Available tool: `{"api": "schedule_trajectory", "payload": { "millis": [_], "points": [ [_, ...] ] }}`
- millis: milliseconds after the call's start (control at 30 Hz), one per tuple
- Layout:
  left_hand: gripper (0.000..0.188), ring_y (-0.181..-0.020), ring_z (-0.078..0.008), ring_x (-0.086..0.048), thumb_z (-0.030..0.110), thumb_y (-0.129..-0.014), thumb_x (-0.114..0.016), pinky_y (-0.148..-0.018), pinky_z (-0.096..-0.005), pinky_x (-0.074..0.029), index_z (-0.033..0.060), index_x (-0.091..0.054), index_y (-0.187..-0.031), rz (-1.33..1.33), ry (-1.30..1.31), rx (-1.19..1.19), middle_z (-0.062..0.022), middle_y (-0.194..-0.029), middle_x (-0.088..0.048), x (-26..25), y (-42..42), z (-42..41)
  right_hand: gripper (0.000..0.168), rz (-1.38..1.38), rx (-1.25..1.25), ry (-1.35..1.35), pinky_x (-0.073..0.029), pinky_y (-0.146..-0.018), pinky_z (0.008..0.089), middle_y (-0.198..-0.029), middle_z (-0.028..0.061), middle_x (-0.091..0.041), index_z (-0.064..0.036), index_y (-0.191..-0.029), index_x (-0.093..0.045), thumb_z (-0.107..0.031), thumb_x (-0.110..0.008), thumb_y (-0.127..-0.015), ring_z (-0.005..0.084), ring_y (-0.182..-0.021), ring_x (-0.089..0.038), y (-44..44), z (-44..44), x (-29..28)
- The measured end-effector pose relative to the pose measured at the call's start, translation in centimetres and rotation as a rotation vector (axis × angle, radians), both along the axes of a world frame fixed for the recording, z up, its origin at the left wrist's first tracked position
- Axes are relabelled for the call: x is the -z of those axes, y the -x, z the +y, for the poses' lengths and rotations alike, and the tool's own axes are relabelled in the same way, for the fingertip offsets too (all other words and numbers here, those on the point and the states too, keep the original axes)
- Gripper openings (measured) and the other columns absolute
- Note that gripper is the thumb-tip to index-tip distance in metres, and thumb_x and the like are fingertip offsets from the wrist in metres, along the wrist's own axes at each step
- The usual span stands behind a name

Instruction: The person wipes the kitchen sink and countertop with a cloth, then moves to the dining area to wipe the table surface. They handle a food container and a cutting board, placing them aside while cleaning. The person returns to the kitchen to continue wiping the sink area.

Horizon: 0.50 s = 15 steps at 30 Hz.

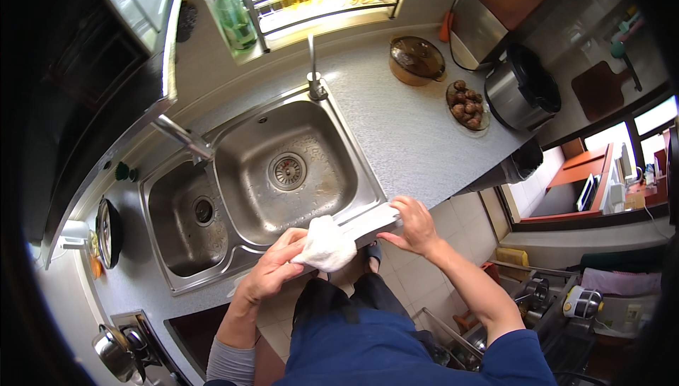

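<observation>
In the head view, my left hand (276, 266) grips a bunched white cloth (329, 245) against a long, narrow, pale grey tray-like piece (374, 224). My right hand (416, 227) holds the right end of this piece, thumb below and fingers over the top. The piece is held along the front edge of a stainless steel double-bowl sink (339, 203). Cloth and hand cover its middle, so its exact kind cannot be made out. Water drops dot the larger bowl, which has a strainer (287, 171) in its drain.
A chrome faucet (183, 137) reaches over the sink. On the counter (392, 147) stand a lidded amber glass pot (416, 62), a plate of round brown items (467, 106) and a steel cooker (520, 86). A cabinet edge (172, 41) juts in at upper left.
</observation>
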<state>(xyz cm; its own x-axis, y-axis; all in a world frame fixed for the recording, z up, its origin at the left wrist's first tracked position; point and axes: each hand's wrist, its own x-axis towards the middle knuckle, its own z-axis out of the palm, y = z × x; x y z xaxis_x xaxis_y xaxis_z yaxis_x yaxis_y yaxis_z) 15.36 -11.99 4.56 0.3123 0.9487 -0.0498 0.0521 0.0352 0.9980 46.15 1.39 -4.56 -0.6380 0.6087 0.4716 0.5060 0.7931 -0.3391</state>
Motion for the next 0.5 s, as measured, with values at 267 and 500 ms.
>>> {"api": "schedule_trajectory", "payload": {
  "millis": [267,500],
  "points": [
    [0.052,-0.090,-0.0426,-0.062,0.047,-0.087,-0.063,-0.080,-0.0505,-0.048,0.0049,-0.056,-0.116,0.776,-0.216,0.080,-0.0214,-0.102,-0.062,5.0,-14.3,8.5,0.032,0.479,0.311,1.833,-0.054,-0.076,0.0297,-0.115,0.0120,-0.062,-0.001,-0.123,-0.055,-0.002,-0.050,-0.092,0.0150,-0.089,-0.064,-0.2,-4.8,5.2],
    [0.042,-0.088,-0.0413,-0.062,0.011,-0.079,-0.058,-0.075,-0.0507,-0.050,0.0060,-0.050,-0.120,0.993,-0.153,-0.052,-0.0234,-0.095,-0.059,12.3,-19.8,12.4,0.026,0.839,0.237,1.984,-0.055,-0.077,0.0322,-0.111,0.0078,-0.063,-0.005,-0.119,-0.056,-0.019,-0.054,-0.097,0.0179,-0.099,-0.062,0.4,-5.1,8.4]
  ]
}}
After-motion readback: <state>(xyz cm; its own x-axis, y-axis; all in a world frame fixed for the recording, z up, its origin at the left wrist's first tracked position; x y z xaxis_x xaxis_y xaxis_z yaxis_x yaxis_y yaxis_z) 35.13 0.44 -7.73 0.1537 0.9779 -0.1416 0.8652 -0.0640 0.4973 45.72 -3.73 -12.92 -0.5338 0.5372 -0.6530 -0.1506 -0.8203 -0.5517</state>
